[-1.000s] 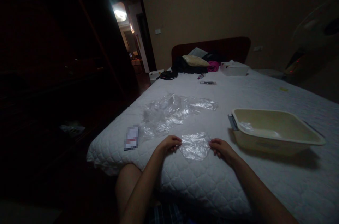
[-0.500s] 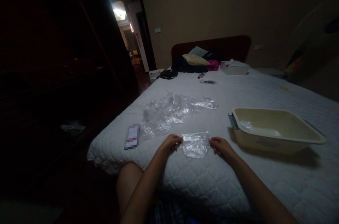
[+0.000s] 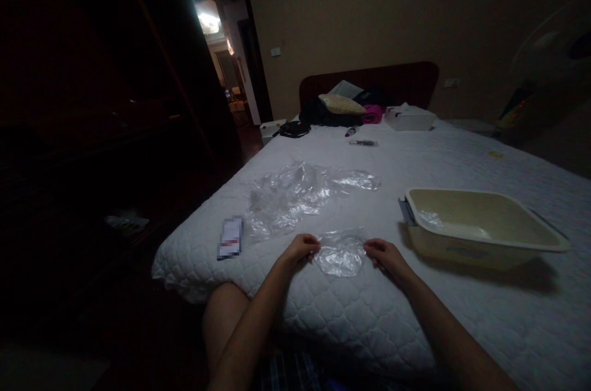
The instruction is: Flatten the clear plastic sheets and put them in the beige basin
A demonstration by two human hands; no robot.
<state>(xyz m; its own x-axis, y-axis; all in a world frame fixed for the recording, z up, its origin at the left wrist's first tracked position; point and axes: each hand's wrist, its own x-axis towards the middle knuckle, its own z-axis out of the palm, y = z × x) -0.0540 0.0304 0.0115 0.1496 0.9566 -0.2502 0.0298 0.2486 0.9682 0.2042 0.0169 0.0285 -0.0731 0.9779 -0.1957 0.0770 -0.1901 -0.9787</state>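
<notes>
A small clear plastic bag (image 3: pixel 340 255) is stretched flat between my two hands, just above or on the near part of the bed. My left hand (image 3: pixel 302 247) pinches its left edge. On the opposite edge, the fingers of my right hand (image 3: pixel 382 253) are closed in a pinch. Beyond the bag, a spread of crumpled clear plastic bags (image 3: pixel 295 197) covers the left middle of the bed. To the right of my right hand stands a cream plastic tub (image 3: pixel 484 249) with grey handles, and some clear plastic lies inside it.
The white quilted bedspread (image 3: pixel 360 323) lies under everything. A phone (image 3: pixel 230 238), blurred out, rests near the left edge. Farther back are a dark packaged item (image 3: pixel 363 143), a black bag (image 3: pixel 294 129), a white box (image 3: pixel 410 117) and piled clothes (image 3: pixel 341 104) by the headboard.
The upper edge of the small bag has shifted and bulged slightly between my fingers. Both hands keep nearly the same place and grip.
</notes>
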